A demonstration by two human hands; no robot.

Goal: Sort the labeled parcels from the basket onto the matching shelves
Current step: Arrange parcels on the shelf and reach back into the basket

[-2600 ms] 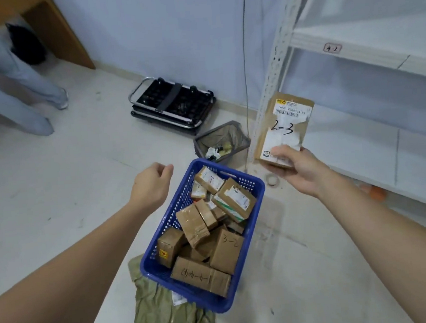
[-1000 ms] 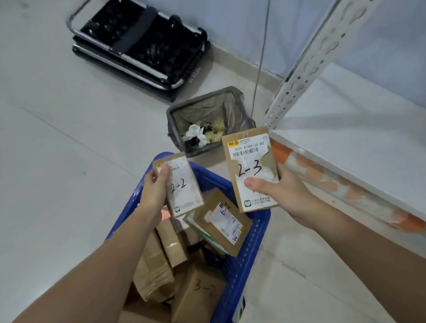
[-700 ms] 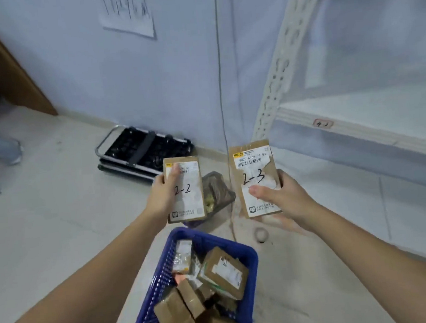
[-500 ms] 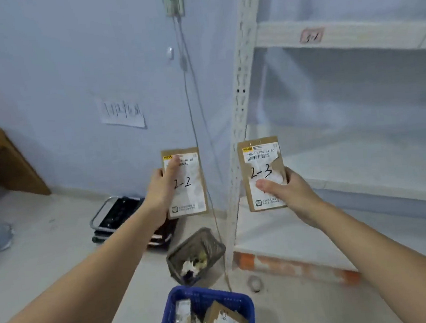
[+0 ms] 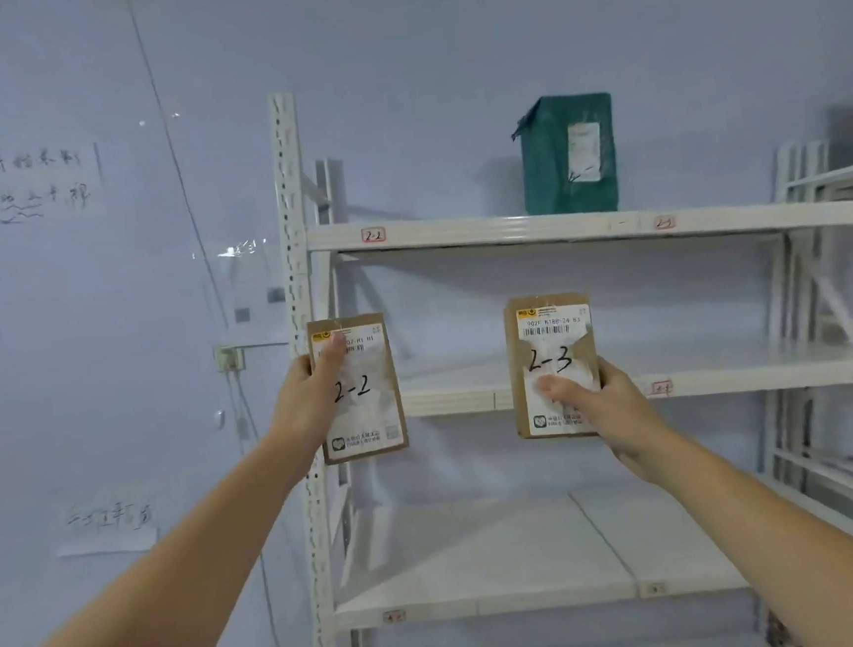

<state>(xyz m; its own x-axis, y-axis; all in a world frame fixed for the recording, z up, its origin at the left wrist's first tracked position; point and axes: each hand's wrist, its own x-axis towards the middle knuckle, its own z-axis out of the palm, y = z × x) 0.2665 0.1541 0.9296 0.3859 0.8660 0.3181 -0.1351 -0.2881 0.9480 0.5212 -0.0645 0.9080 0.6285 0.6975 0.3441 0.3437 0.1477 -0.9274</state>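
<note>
My left hand [image 5: 305,408] grips a flat brown parcel marked 2-2 [image 5: 363,416], held upright in front of the rack's left post. My right hand [image 5: 605,411] grips a second brown parcel marked 2-3 [image 5: 550,343], also upright, with the thumb across its white label. Both parcels hang in front of the white shelving rack [image 5: 457,230], below its upper shelf. That shelf's edge carries a small tag reading 2-2 [image 5: 373,235] at the left and another tag [image 5: 664,222] further right. The basket is out of view.
A green parcel [image 5: 568,156] stands on the upper shelf. The middle shelf [image 5: 452,401] and the lower shelf [image 5: 490,601] carry small edge tags. A cable runs down the wall left of the rack, past a wall socket [image 5: 229,358]. Paper notes hang on the wall.
I picked the 2-2 parcel out of the basket with my left hand. Both parcels rose and my view lifted from the floor and basket to the upper shelves.
</note>
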